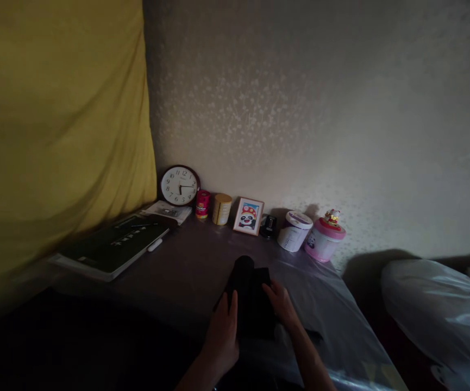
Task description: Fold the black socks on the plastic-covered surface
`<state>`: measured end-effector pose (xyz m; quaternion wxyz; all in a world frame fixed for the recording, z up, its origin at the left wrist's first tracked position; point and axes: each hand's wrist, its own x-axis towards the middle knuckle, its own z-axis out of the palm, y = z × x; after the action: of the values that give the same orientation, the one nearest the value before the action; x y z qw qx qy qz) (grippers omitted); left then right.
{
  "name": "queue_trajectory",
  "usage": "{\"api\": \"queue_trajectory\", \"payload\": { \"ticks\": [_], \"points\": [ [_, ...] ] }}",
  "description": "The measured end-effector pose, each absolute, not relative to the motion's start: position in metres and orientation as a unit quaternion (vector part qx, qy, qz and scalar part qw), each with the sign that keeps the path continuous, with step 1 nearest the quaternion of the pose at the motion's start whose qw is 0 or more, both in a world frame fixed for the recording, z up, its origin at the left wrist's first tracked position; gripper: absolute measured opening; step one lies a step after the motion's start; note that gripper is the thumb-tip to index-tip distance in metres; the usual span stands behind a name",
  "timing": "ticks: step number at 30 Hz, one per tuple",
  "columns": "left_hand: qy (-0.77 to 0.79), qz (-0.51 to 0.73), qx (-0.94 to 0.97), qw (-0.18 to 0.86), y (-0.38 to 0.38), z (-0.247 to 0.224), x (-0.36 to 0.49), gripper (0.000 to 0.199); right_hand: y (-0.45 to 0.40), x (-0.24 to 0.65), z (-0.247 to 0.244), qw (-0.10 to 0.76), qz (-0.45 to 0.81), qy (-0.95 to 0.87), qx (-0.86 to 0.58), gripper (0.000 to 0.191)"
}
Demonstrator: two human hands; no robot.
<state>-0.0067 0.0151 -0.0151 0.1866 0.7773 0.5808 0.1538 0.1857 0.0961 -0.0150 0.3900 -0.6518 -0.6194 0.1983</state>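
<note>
In the head view, a black, folded, soft-looking thing [255, 304] is in front of me at the table's near side. Its left part is a rounded roll and its right part a flat flap; the dark hides its exact kind. My left hand [223, 323] grips the roll from the left, thumb and fingers along its side. At the flap's right edge, my right hand [279, 301] pinches the material with bent fingers. A small dark strip [313, 335] lies beside my right forearm, too dim to name.
Along the wall stand a clock [180, 185], a red can [202, 204], a yellow canister [221, 209], a framed panda picture [248, 216], a white tub [295, 231] and a pink tub [323, 240]. A dark green board [116, 244] lies left on the plastic-covered table [189, 260].
</note>
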Motion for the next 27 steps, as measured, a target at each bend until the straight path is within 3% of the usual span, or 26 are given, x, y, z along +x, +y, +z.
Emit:
{"api": "queue_trajectory", "payload": {
  "ticks": [6, 13, 20, 27],
  "points": [
    [0.586, 0.174, 0.768, 0.189, 0.017, -0.015, -0.004, 0.084, 0.115, 0.153, 0.004, 0.435, 0.254, -0.615, -0.607, 0.039],
    [0.589, 0.201, 0.755, 0.207, 0.018, -0.008, -0.004, 0.085, 0.137, 0.119, -0.010, 0.436, 0.281, -0.589, -0.619, 0.045],
    [0.575, 0.221, 0.757, 0.216, 0.021, -0.014, -0.007, 0.074, 0.134, 0.105, -0.006, 0.349, 0.255, -0.625, -0.650, 0.035],
    [0.590, 0.165, 0.761, 0.215, 0.016, -0.041, -0.022, 0.062, 0.127, 0.100, 0.000, 0.305, 0.347, -0.663, -0.589, 0.024]
  ]
}}
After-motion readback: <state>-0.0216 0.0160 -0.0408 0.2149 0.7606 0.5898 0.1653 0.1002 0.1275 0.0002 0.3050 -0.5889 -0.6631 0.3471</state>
